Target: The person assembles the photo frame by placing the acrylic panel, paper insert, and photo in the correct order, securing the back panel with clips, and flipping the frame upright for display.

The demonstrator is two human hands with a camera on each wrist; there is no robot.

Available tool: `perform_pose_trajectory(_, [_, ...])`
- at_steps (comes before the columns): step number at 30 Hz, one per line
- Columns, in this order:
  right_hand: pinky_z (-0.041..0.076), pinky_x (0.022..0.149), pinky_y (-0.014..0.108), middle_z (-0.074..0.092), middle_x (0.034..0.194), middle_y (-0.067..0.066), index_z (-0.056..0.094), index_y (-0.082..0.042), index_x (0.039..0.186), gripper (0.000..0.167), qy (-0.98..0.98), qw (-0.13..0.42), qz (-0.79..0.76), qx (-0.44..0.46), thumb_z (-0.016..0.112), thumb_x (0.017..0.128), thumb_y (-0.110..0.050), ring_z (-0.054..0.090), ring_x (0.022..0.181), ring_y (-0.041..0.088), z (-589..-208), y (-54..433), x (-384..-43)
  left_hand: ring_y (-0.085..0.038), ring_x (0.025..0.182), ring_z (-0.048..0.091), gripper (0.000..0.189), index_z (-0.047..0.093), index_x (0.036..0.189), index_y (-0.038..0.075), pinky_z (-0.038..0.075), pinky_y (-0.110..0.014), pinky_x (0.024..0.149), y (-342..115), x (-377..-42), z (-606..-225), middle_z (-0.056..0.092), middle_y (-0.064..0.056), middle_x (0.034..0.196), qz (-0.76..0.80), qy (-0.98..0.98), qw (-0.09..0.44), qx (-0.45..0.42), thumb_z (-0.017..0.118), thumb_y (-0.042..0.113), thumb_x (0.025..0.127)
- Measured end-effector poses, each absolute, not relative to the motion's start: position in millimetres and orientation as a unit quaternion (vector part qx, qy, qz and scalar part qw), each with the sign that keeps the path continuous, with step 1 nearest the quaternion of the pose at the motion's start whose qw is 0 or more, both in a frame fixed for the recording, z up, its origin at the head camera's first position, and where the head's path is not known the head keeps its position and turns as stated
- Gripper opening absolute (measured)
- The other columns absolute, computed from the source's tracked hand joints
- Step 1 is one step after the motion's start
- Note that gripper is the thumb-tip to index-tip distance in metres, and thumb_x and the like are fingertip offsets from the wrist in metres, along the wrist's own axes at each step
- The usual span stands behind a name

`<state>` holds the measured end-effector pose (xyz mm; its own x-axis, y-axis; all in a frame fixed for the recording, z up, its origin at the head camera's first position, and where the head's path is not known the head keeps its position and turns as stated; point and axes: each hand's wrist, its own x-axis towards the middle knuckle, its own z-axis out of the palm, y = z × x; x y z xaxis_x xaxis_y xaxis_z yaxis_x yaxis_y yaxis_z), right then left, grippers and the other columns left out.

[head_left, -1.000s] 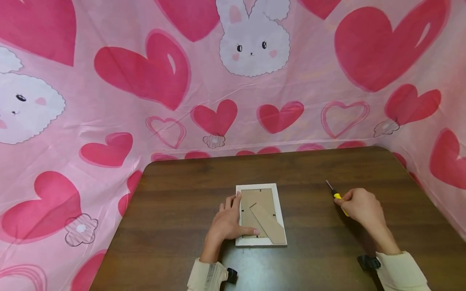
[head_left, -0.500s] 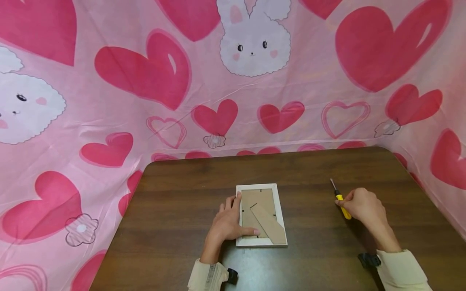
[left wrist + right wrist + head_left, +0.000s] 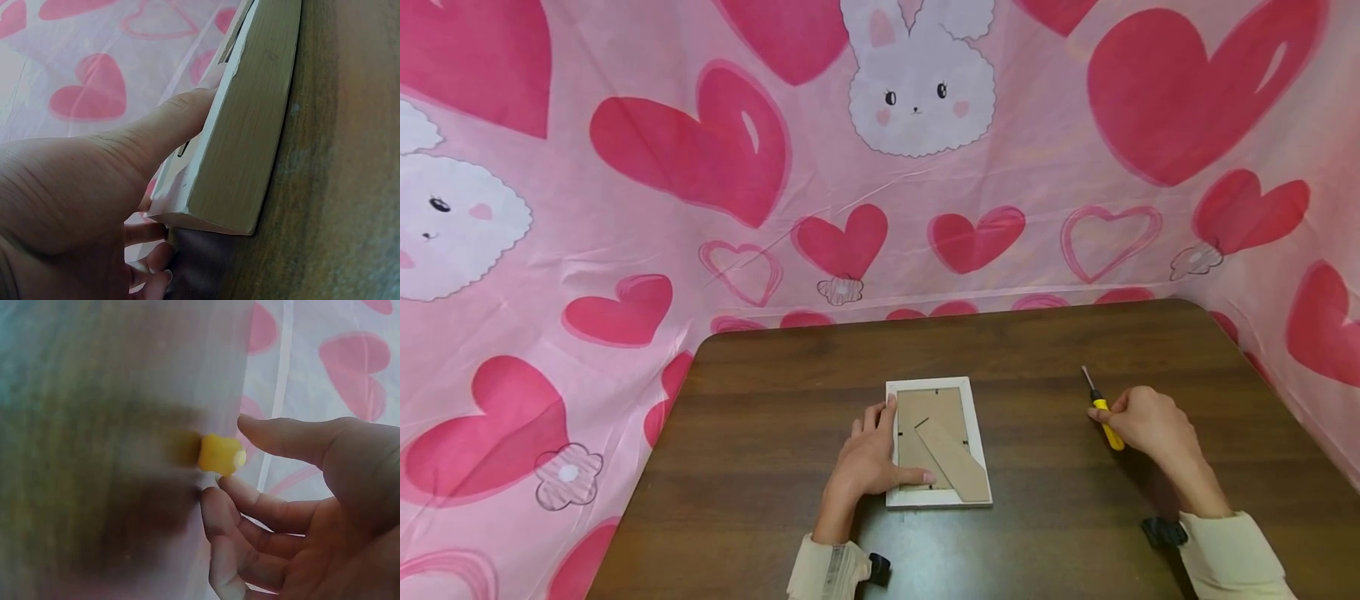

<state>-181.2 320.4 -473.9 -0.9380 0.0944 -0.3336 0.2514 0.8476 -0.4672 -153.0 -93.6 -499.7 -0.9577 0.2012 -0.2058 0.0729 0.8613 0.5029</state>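
A white-rimmed picture frame [image 3: 972, 421] lies back up on the table, its cardboard stand [image 3: 958, 467] slanting across the brown backing [image 3: 928, 404]. My left hand [image 3: 868, 458] rests on its left side. The thumb lies over the lower rim and backing, as the left wrist view also shows, and the other fingers lie along the left edge. Off to the right, a screwdriver with a yellow and black handle [image 3: 1107, 425] lies on the table, tip pointing away. My right hand [image 3: 1150, 425] is over the handle's near end; in the right wrist view the thumb and index finger straddle it, with a gap at the thumb.
The dark wooden table [image 3: 775, 417] has rounded far corners. Behind and beside it hangs a pink cloth [image 3: 820, 175] printed with hearts and rabbits. Cream sleeves and black wrist cameras [image 3: 1163, 532] sit at both wrists.
Early on, the screwdriver's shaft swung slightly rightward and its handle came into fuller view. Over the last half second it has stayed almost still. My left hand and the picture frame have not moved.
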Motion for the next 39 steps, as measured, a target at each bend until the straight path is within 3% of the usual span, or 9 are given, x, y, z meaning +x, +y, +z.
perform_pose_trajectory(7, [0.047,0.06,0.035,0.065,0.088,0.016,0.061,0.01,0.113,0.064,0.955,0.119,-0.264,0.062,0.068,0.098,-0.052,0.057,0.075,0.026,-466.5,317.9,-179.7,-0.044,0.142,0.042,0.135,0.015,0.17,0.017,0.048,-0.064,0.104,-91.7,-152.7,-497.0,0.032,-0.017,0.166,0.266,0.953,0.13,0.068,0.092,0.062,0.068])
perform_pose_trajectory(12, [0.045,0.059,0.034,0.063,0.083,0.012,0.06,0.01,0.114,0.056,0.959,0.055,-0.279,0.007,0.068,0.1,-0.044,0.056,0.071,0.022,-461.9,298.4,-173.1,-0.044,0.143,0.041,0.134,0.016,0.17,0.018,0.048,-0.063,0.105,-90.9,-153.0,-494.8,0.032,-0.016,0.166,0.277,0.95,0.13,0.065,0.093,0.062,0.068])
perform_pose_trajectory(18, [0.053,0.073,0.035,0.072,0.097,0.01,0.069,0.001,0.112,0.043,0.945,0.006,-0.323,-0.048,0.074,0.098,-0.039,0.066,0.087,0.022,-462.4,261.8,-166.2,-0.043,0.144,0.039,0.134,0.015,0.17,0.021,0.046,-0.064,0.106,-90.7,-152.7,-499.1,0.031,-0.014,0.167,0.286,0.948,0.13,0.058,0.093,0.062,0.068])
perform_pose_trajectory(22, [0.055,0.07,0.028,0.073,0.099,0.007,0.069,-0.003,0.116,0.041,0.917,0.059,-0.388,-0.067,0.074,0.098,-0.04,0.066,0.085,0.019,-468.3,240.7,-164.1,-0.043,0.143,0.04,0.132,0.017,0.17,0.019,0.045,-0.065,0.107,-91.1,-149.9,-498.6,0.032,-0.015,0.166,0.297,0.945,0.126,0.06,0.093,0.06,0.069])
perform_pose_trajectory(28, [0.061,0.073,0.031,0.073,0.1,0.011,0.064,-0.001,0.122,0.042,0.847,0.166,-0.501,-0.061,0.073,0.099,-0.034,0.07,0.082,0.021,-480.9,211.2,-161.7,-0.045,0.141,0.041,0.119,0.021,0.167,0.007,0.044,-0.067,0.108,-95.4,-150.5,-496.3,0.038,-0.022,0.16,0.352,0.928,0.109,0.058,0.089,0.048,0.079])
perform_pose_trajectory(34, [0.064,0.087,0.039,0.07,0.119,0.017,0.054,0.004,0.136,0.053,0.8,0.213,-0.559,-0.035,0.073,0.1,-0.03,0.073,0.101,0.022,-487.6,191.5,-156.0,-0.034,0.118,0.059,0.084,0.038,0.155,-0.005,0.053,-0.059,0.104,-92.5,-150.3,-491.0,0.058,-0.023,0.138,0.425,0.901,0.082,0.006,0.075,0.04,0.094])
perform_pose_trajectory(39, [0.062,0.092,0.046,0.058,0.14,0.027,0.043,0.007,0.147,0.061,0.736,0.264,-0.624,-0.013,0.067,0.104,-0.03,0.069,0.118,0.029,-486.3,190.4,-156.2,-0.032,0.105,0.066,0.063,0.055,0.138,-0.007,0.057,-0.056,0.094,-86.5,-149.0,-483.0,0.069,-0.023,0.122,0.424,0.901,0.069,-0.05,0.072,0.038,0.097])
